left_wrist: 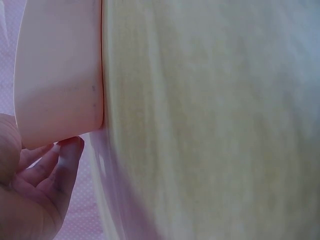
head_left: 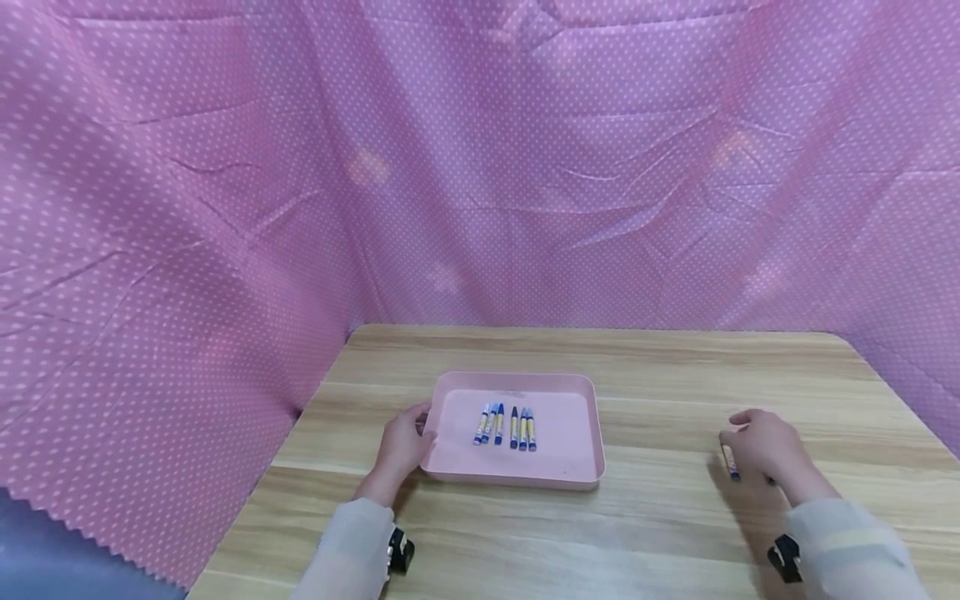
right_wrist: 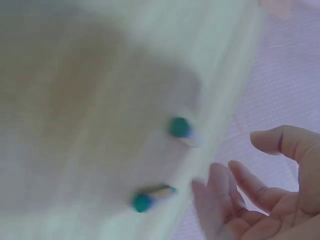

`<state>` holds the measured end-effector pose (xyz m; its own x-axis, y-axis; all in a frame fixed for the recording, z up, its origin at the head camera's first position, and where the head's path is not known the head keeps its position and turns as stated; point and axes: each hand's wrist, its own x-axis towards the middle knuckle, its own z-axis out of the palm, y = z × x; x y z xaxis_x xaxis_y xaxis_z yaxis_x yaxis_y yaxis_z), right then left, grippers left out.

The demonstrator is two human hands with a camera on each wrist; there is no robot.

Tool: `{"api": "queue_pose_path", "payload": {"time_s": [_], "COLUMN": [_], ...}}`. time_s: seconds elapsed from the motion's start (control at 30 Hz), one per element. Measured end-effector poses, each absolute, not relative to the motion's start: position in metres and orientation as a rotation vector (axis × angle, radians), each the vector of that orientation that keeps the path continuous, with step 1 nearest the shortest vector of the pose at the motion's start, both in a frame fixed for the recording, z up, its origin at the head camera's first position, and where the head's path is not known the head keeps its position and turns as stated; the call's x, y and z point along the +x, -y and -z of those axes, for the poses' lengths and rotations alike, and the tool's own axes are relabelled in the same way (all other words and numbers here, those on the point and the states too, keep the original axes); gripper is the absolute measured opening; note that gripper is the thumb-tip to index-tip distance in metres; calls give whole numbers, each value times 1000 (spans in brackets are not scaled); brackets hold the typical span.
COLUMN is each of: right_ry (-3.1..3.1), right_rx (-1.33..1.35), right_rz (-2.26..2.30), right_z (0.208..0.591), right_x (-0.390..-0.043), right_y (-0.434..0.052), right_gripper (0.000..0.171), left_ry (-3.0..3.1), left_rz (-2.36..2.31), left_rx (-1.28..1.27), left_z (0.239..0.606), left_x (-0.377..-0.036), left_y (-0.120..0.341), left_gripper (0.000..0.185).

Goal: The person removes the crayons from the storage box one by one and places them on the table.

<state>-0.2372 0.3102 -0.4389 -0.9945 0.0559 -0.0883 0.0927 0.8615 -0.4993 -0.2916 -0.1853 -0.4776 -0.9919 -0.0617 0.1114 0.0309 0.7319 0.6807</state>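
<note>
A shallow pink tray [head_left: 517,482] holds several crayons [head_left: 499,423] with blue ends and yellowish wrappers, set side by side in two small groups. At the tray's left side, my left hand [head_left: 402,442] holds its edge, thumb by the rim and curled fingers against the outer wall [left_wrist: 60,75]. My right hand [head_left: 765,450] hovers over the table's right part, fingers spread and nothing between them. Beneath it lie two crayons; one crayon [head_left: 731,468] shows beside the hand, the other is mostly hidden. The right wrist view shows their green ends, on a nearer crayon [right_wrist: 142,202] and another crayon [right_wrist: 180,128].
The wood-grain table [head_left: 637,533] has rounded far corners. Pink dotted cloth [head_left: 525,167] hangs behind it and along both sides. Black wrist cameras sit under the left sleeve [head_left: 352,542] and the right sleeve [head_left: 847,542].
</note>
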Motion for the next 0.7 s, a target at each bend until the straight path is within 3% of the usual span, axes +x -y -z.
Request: {"api": "queue_pose_path", "payload": {"time_s": [0.43,0.7], "right_ry": [-3054,-3089], "right_rx": [-50,-30], "right_rz": [711,654], "right_z": [401,389], "right_x": [-248,-254], "right_y": [-283,-256], "right_gripper": [70,70], "left_ry": [2799,2809], "left_rz": [1144,1175], "left_rx": [28,38], "left_z": [475,475], "left_x": [-288,-290], "left_y": [186,186], "left_gripper": [50,50]}}
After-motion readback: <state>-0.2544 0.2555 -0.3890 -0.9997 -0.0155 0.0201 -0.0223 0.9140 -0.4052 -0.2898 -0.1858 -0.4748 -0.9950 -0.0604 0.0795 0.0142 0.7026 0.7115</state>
